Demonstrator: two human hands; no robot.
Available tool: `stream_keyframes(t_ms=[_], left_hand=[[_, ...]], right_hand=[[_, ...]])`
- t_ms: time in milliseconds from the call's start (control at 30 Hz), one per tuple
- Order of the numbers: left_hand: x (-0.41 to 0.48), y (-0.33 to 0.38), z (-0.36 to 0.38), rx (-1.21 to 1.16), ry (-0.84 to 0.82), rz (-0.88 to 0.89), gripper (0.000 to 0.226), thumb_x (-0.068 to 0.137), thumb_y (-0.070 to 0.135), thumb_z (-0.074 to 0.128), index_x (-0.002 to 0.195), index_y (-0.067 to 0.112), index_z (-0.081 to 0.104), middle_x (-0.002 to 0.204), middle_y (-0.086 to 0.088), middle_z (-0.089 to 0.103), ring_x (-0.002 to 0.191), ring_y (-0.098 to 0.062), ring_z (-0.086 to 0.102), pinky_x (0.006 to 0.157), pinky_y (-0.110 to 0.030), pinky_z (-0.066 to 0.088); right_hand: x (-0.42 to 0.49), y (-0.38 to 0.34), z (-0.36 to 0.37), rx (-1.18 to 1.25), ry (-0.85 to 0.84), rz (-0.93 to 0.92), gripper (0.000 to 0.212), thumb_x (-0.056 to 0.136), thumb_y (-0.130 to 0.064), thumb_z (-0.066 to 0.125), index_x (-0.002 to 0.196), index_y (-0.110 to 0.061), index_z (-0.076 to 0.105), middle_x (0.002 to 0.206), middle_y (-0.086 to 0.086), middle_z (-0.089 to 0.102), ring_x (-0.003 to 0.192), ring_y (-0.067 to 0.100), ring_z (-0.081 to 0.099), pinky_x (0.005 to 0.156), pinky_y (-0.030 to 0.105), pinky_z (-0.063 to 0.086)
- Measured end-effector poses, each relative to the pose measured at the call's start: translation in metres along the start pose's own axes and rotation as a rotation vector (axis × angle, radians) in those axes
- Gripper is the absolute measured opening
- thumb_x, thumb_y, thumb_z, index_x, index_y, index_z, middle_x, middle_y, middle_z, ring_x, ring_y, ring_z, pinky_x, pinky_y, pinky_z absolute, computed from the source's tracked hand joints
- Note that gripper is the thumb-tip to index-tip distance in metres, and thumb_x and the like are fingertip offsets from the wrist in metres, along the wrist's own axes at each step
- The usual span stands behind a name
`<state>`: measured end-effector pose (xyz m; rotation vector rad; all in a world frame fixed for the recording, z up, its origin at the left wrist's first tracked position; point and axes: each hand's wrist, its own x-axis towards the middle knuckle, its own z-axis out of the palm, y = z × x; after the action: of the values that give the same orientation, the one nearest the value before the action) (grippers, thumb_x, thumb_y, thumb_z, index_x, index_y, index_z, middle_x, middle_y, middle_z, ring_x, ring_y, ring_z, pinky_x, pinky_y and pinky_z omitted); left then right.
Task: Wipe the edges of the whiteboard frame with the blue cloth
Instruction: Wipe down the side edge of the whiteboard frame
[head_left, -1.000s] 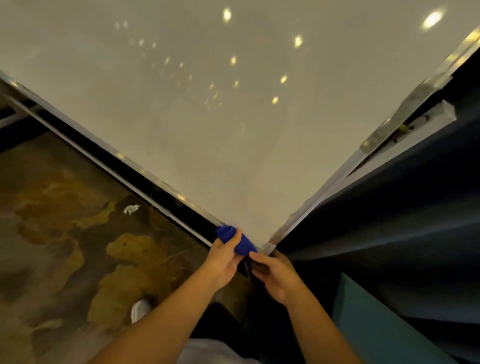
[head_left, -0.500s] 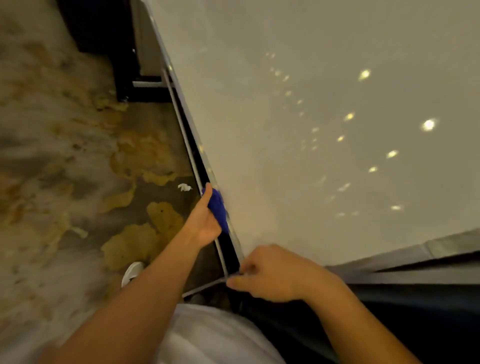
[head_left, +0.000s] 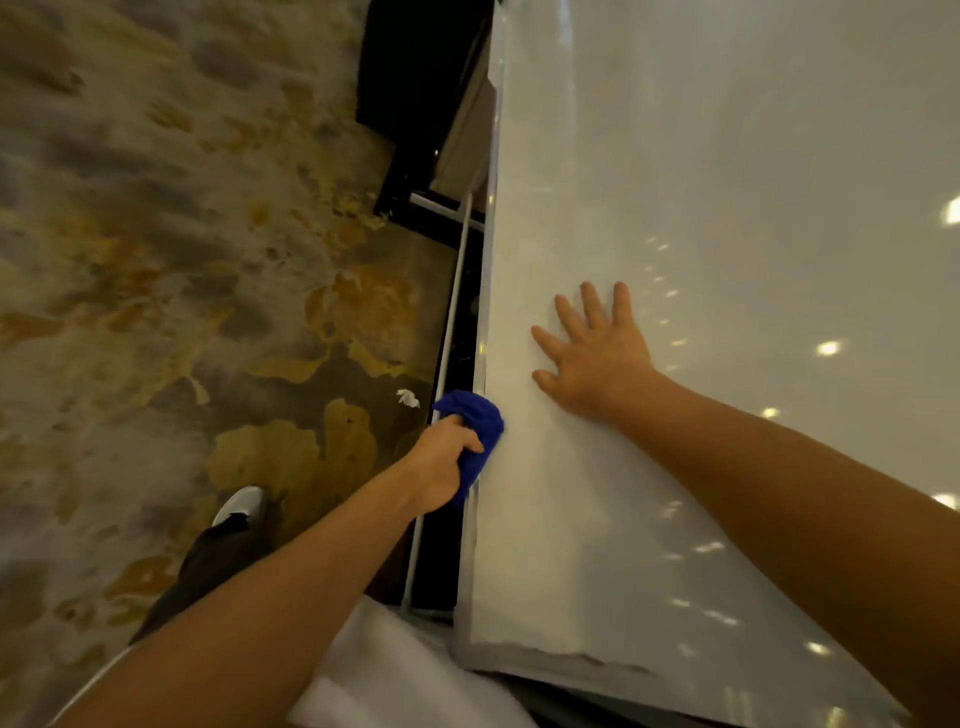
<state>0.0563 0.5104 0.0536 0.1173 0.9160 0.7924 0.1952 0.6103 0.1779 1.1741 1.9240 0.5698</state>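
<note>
The floor (head_left: 156, 260) is brown and grey with yellow patches. A small white scrap (head_left: 408, 398) lies on it. A white shoe (head_left: 240, 504) stands nearby. A black box (head_left: 415, 78) sits farther off.

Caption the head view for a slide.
Left hand presses blue cloth on whiteboard frame; right hand lies flat on the board.
</note>
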Motion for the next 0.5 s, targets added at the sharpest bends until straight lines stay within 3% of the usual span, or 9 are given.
stream_keyframes(t_ms=[133, 333, 500], left_hand=[[0.008, -0.038, -0.010, 0.170, 0.033, 0.040, 0.035, 0.097, 0.016, 0.050, 0.132, 0.016, 0.051, 0.119, -0.010, 0.063, 0.108, -0.027, 0.059, 0.100, -0.041, 0.045], [0.063, 0.001, 0.029, 0.039, 0.132, 0.081, 0.030, 0.098, 0.031, 0.047, 0.120, 0.014, 0.058, 0.092, -0.001, 0.067, 0.081, -0.016, 0.064, 0.067, -0.030, 0.050], [0.071, 0.004, 0.019, 0.079, 0.159, 0.035, 0.024, 0.096, 0.040, 0.048, 0.105, 0.022, 0.062, 0.094, -0.001, 0.068, 0.086, -0.017, 0.064, 0.066, -0.030, 0.048]], right_hand=[[-0.001, -0.004, -0.001, -0.003, 0.017, -0.012, 0.074, 0.090, -0.068, 0.005, 0.154, -0.031, 0.005, 0.164, 0.014, -0.002, 0.147, 0.044, -0.009, 0.109, 0.071, -0.010], [-0.001, 0.007, 0.011, -0.012, -0.006, -0.010, 0.073, 0.091, -0.067, 0.006, 0.154, -0.032, 0.001, 0.164, 0.013, -0.005, 0.147, 0.043, -0.013, 0.110, 0.069, -0.008], [0.016, 0.006, 0.007, -0.014, 0.002, -0.013, 0.073, 0.089, -0.068, 0.003, 0.154, -0.034, 0.000, 0.164, 0.013, -0.005, 0.147, 0.044, -0.011, 0.108, 0.071, -0.010]])
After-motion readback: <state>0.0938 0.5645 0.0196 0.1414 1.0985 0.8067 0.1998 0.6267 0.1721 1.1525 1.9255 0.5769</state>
